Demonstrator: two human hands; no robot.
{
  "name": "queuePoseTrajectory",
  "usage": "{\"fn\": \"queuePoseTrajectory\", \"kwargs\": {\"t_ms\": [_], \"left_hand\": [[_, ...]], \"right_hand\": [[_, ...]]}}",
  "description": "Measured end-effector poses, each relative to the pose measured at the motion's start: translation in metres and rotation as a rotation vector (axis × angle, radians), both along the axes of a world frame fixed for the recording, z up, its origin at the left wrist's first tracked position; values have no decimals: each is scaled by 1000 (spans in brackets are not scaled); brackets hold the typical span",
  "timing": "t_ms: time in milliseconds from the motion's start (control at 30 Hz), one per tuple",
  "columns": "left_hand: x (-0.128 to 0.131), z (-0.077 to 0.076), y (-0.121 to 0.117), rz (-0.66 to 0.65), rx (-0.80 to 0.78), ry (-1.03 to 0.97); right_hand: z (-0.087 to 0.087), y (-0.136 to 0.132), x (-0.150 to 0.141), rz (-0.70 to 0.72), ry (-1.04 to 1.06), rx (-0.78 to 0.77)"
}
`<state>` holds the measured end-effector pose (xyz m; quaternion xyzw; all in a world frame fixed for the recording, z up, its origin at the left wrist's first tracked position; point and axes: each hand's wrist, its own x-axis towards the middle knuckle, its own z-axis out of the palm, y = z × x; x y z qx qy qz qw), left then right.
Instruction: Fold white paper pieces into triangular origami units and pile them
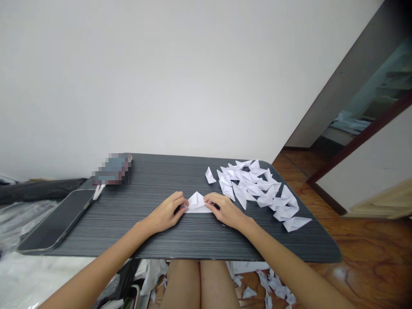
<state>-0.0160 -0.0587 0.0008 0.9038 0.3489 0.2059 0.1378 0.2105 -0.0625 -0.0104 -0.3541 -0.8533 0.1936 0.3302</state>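
A small folded piece of white paper [196, 203] with a pointed top lies on the dark table, between my two hands. My left hand [168, 212] pinches its left end, thumb and fingers closed around the edge. At the right end, my right hand [225, 209] grips the paper in the same way. Just beyond my right hand stands a single folded paper boat [210, 176]. A heap of similar folded paper boats [254, 182] spreads over the right side of the table.
The dark striped table [154, 180] stands against a white wall [193, 77]. A tablet [58, 219] lies at its left edge, near a blurred-out device [112, 168]. Paper scraps [277, 285] litter the wooden floor [370, 253]. Plastic wrapping [22, 227] is at the left.
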Motion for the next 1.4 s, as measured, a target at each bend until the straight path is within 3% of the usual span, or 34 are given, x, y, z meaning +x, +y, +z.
{"fn": "queuePoseTrajectory", "kwargs": {"t_ms": [167,400,500,600,767,867,933,1133,1267,1400], "left_hand": [[4,1,6,12,-49,-16],[9,-2,20,204,-213,-85],[13,-5,18,268,-167,-25],[17,-4,12,282,-35,54],[27,2,4,179,191,190],[31,2,0,3,187,257],[31,1,-4,-20,166,254],[30,5,-1,157,62,153],[36,4,16,275,-128,107],[40,0,21,371,-123,114]], "right_hand": [[1,1,-3,-22,53,-34],[0,7,-4,-148,2,-106],[0,9,-5,-221,-57,-165],[3,7,-8,-238,-101,-126],[8,-5,-19,-255,-383,141],[8,-14,-21,-141,-515,215],[7,-19,-20,-140,-514,217],[8,-22,-19,-257,-385,171],[6,-6,-27,-371,-328,71],[4,10,-32,-438,-270,-70]]}}
